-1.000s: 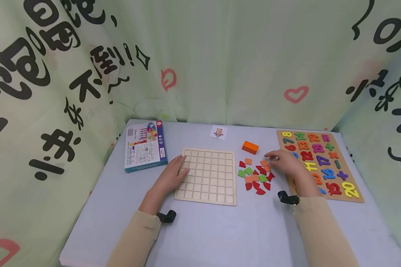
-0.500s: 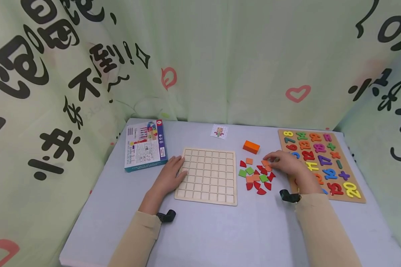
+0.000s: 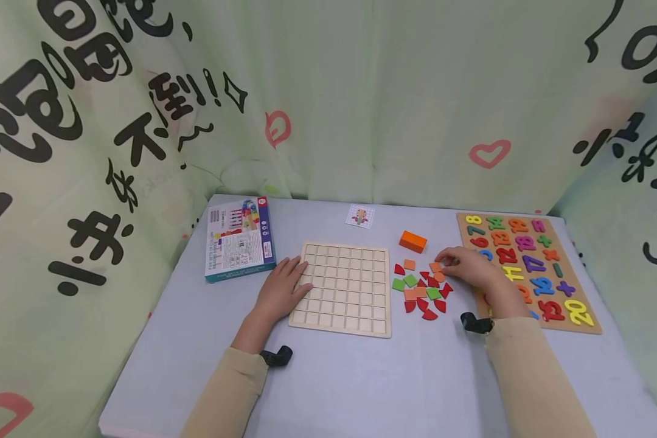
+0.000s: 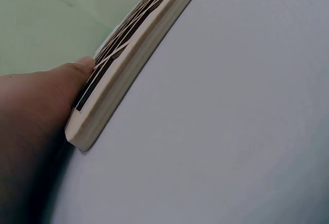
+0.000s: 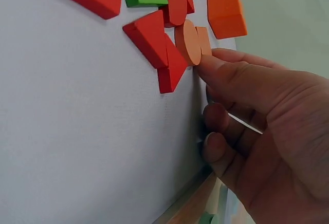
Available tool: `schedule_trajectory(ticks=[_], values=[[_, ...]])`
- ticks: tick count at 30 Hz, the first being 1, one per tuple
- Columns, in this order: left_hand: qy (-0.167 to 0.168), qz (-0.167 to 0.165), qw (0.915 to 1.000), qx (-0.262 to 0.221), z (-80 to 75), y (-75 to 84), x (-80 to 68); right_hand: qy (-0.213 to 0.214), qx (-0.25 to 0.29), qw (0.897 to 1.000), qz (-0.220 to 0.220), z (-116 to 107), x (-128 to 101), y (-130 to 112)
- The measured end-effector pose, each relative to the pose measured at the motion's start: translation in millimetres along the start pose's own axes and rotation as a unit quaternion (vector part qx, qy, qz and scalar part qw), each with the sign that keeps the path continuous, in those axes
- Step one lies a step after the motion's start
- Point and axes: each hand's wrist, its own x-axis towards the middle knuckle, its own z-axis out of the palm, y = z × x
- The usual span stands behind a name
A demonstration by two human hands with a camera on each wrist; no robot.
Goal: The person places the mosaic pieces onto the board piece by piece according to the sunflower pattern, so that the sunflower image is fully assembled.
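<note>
My left hand rests at the left edge of a wooden grid board, fingers extended, thumb over the rim. In the left wrist view the thumb lies at the board's edge. My right hand is at the far right of a pile of coloured blocks. In the right wrist view, its thumb and index finger pinch the end of an orange square block, and the other fingers are curled. Beside this block stand an orange round-faced block and red wedge blocks. Green squares lie nearby.
A bright orange rectangular block stands behind the pile. A small pattern card lies at the back. On the left is a boxed set; on the right, a number puzzle board reaches under my right forearm.
My right hand has moved slightly left onto the orange square block, its thumb and index finger closing in. My left hand has stayed at the board's edge.
</note>
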Motion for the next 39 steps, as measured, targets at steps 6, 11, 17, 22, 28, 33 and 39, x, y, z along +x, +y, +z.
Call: schedule_trajectory(ticks=[6, 11, 17, 22, 28, 33, 39], values=[[0.005, 0.002, 0.9999, 0.012, 2.6, -0.6, 1.2, 0.008, -0.01, 1.0, -0.006, 0, 1, -1], [0.012, 0.004, 0.9998, 0.014, 3.4, -0.2, 0.9, 0.021, -0.018, 1.0, -0.013, 2, 1, 1], [0.027, -0.006, 0.9995, -0.016, 1.6, 2.2, 0.0, 0.033, -0.032, 0.999, -0.029, 1, 0, -7], [0.044, -0.017, 0.9977, -0.049, -0.3, 3.8, -0.5, 0.036, -0.054, 0.997, -0.051, 0, -5, -36], [0.048, -0.017, 0.9972, -0.055, -1.2, 4.0, 0.2, 0.025, -0.059, 0.995, -0.076, 9, -5, -74], [0.043, -0.019, 0.9975, -0.052, -1.1, 4.3, 1.1, 0.015, -0.058, 0.993, -0.098, 22, 2, -97], [0.047, -0.019, 0.9973, -0.054, -0.8, 4.7, 1.2, 0.002, -0.044, 0.992, -0.114, 39, 12, -123]])
